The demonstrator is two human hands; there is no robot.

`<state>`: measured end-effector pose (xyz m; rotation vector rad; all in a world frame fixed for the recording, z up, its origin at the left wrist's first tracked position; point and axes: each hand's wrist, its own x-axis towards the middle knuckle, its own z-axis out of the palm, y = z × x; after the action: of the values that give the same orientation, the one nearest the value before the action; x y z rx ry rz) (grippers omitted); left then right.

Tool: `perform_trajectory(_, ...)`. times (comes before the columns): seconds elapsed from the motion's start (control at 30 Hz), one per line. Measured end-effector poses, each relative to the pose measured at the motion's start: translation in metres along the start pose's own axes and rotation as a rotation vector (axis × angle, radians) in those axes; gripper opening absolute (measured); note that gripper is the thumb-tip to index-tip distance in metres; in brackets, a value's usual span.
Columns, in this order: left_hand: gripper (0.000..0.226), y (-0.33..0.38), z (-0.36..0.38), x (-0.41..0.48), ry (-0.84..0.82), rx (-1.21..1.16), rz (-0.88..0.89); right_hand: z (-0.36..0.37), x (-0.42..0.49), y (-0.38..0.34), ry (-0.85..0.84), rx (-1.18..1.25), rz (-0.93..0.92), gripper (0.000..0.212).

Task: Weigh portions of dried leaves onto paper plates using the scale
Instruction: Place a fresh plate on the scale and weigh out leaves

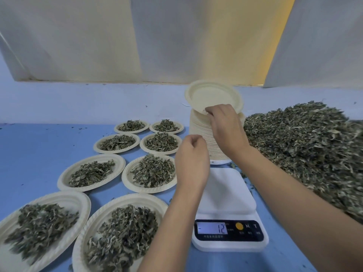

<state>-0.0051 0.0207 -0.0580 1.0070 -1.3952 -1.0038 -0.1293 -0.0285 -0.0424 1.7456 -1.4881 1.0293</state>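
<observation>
1. Pinching the near rim of the top plate (214, 95), the right hand (223, 124) grasps it with thumb and fingertips. The plate tilts up, its far edge high and its near edge down at the hand.
2. Right under it is the stack (202, 138), a tall column of plates standing on the table (39, 154), just beyond the scale (229, 193).
3. Over to the left hand (191, 156): it is clenched, fingers curled in, with nothing visible in it. It sits at the stack's near-left side, and I cannot tell whether it touches the stack.
4. Both forearms reach in from the near edge, the left one crossing the scale's left side and the right one passing over its right.
5. The scale is white, near and centre, and its display (212, 228) shows 12, with an orange button just to the right.
6. Off to the right lies the leaf pile (306, 146), a big loose heap running from far to near along the table, just beside the stack.
7. On the left are eight filled plates (98, 157) in two columns running near to far, each holding a mound of leaves (153, 171).
8. Stray leaf bits dot the blue table around them.
9. At the far side, pale panels (78, 36) stand behind the table.
</observation>
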Motion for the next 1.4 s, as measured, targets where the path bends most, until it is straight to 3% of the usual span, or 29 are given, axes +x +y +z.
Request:
perform_trajectory(0.1,0.027,0.004,-0.009,0.006,0.086,-0.306,-0.161,-0.014,-0.017,-0.014,0.074,0.100,-0.153,0.018)
perform_trajectory(0.2,0.026,0.008,-0.021,0.011,0.132,-0.540,-0.255,-0.029,-0.035,-0.026,0.041,0.147,-0.280,0.018)
perform_trajectory(0.33,0.019,-0.001,-0.032,0.012,0.202,-0.359,-0.197,-0.045,-0.051,-0.035,-0.121,0.292,-0.271,0.015)
perform_trajectory(0.4,0.017,-0.006,-0.035,0.011,0.204,-0.220,-0.179,-0.052,-0.055,-0.036,-0.167,0.443,-0.063,0.018)
perform_trajectory(0.5,0.008,-0.007,-0.042,0.009,0.123,-0.087,-0.183,-0.062,-0.054,-0.025,-0.095,0.529,0.381,0.033)
perform_trajectory(0.57,0.020,-0.006,-0.046,0.007,0.034,-0.067,-0.196,-0.069,-0.054,-0.016,-0.100,0.723,0.697,0.037)
perform_trajectory(0.63,0.038,-0.009,-0.048,0.007,-0.064,0.002,-0.227,-0.069,-0.059,-0.005,-0.093,0.966,0.985,0.020)
perform_trajectory(0.73,0.015,-0.013,-0.048,0.005,-0.134,0.084,-0.316,-0.067,-0.068,0.007,-0.181,0.863,1.159,0.027)
perform_trajectory(0.8,0.015,-0.019,-0.048,0.004,-0.117,0.139,-0.337,-0.068,-0.071,0.012,-0.218,0.753,1.234,0.021)
perform_trajectory(0.93,0.026,-0.026,-0.047,0.007,-0.123,0.139,-0.412,-0.065,-0.076,0.021,-0.280,0.628,1.272,0.044)
perform_trajectory(1.1,0.036,-0.031,-0.047,0.010,-0.113,0.240,-0.425,-0.063,-0.083,0.025,-0.356,0.482,1.182,0.026)
perform_trajectory(1.3,0.036,-0.032,-0.046,0.007,-0.123,0.299,-0.403,-0.062,-0.085,0.023,-0.457,0.351,1.100,0.033)
perform_trajectory(1.4,0.033,-0.031,-0.045,0.006,-0.096,0.397,-0.309,-0.062,-0.085,0.026,-0.472,0.335,1.074,0.035)
